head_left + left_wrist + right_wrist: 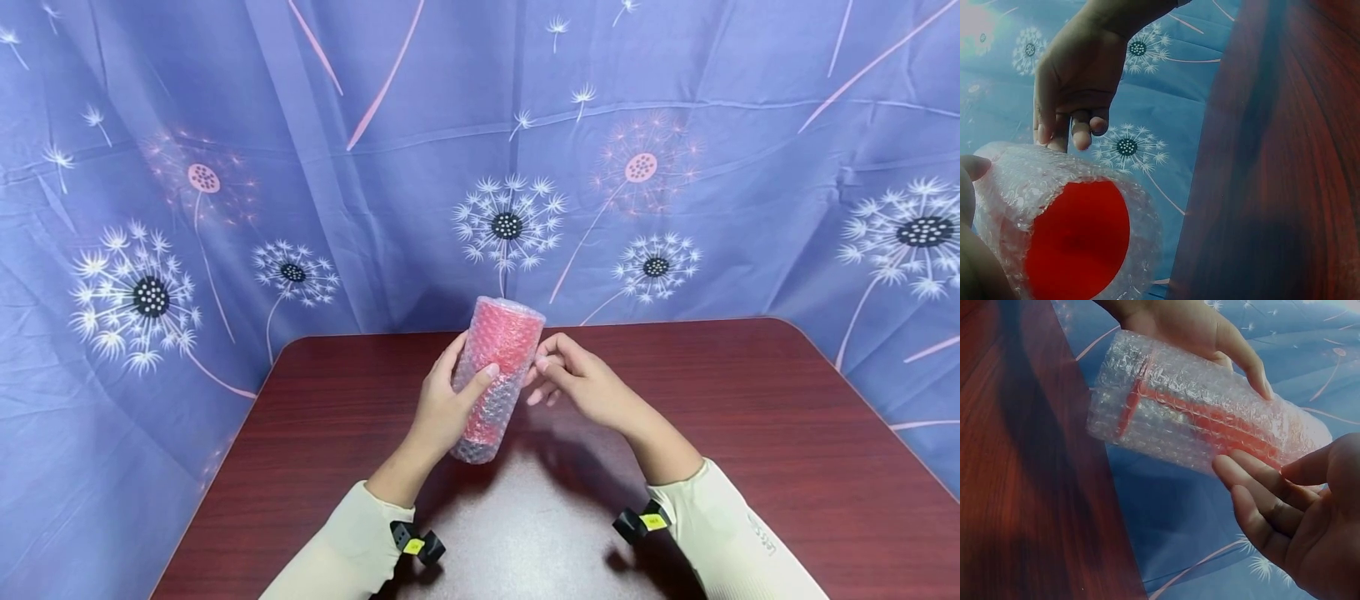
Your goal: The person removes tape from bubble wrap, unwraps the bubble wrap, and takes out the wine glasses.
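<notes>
A red cylinder wrapped in clear bubble wrap [501,379] is held tilted above the table. My left hand [446,400] grips it from the left side, its thumb lying across the front. One end of the red cylinder [1079,240] faces the left wrist view, with bubble wrap around its rim. At the other side, my right hand [581,379] pinches the edge of the bubble wrap between thumb and index finger. Its other fingers [1254,515] are loosely bent beside the wrap. A red strip [1210,419] shows through the plastic in the right wrist view.
A dark red wooden table [337,417] lies below both hands. Behind it hangs a blue cloth [420,192] with a dandelion print, which also runs along the left and right sides. Black wrist cameras [416,543] are strapped over the light sleeves.
</notes>
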Tool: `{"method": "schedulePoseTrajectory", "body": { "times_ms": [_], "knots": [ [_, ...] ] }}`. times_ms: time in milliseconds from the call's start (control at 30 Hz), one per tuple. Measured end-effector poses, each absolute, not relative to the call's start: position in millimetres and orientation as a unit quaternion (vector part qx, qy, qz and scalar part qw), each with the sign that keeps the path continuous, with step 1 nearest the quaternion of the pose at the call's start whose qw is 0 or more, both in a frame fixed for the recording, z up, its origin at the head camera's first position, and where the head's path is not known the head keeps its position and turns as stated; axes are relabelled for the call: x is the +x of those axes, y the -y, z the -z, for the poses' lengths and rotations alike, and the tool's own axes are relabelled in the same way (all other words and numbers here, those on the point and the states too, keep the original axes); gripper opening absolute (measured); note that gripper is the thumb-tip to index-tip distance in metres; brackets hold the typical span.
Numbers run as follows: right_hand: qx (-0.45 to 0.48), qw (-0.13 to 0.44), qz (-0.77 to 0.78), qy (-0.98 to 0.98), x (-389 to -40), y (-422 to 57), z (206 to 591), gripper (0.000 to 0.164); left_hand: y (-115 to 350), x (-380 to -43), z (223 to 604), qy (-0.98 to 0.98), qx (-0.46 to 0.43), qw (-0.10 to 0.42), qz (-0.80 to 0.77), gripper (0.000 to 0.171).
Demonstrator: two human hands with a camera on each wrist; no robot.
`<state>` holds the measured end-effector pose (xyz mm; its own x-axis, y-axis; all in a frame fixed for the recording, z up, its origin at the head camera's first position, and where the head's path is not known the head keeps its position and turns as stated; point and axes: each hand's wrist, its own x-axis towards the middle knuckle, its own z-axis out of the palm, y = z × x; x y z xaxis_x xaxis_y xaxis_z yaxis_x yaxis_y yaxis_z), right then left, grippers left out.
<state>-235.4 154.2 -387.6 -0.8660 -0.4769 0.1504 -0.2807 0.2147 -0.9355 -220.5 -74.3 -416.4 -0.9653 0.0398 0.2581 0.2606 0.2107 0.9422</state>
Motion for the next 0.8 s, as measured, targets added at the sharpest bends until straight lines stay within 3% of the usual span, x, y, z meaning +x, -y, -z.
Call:
{"method": "schedulePoseTrajectory", "body": {
  "times_ms": [233, 800],
  "knots": [
    [-0.226, 0.053, 0.571, -0.788, -235.2, -155.2, 384.5, 0.014, 74.4, -220.5, 416.2, 0.768, -0.096, 0.084, 0.628, 0.065],
    [-0.242, 0.066, 0.581, -0.774, -235.6, -154.2, 384.4, 0.014, 74.7, -220.5, 416.2, 0.761, -0.099, 0.078, 0.637, 0.064]
  ]
}}
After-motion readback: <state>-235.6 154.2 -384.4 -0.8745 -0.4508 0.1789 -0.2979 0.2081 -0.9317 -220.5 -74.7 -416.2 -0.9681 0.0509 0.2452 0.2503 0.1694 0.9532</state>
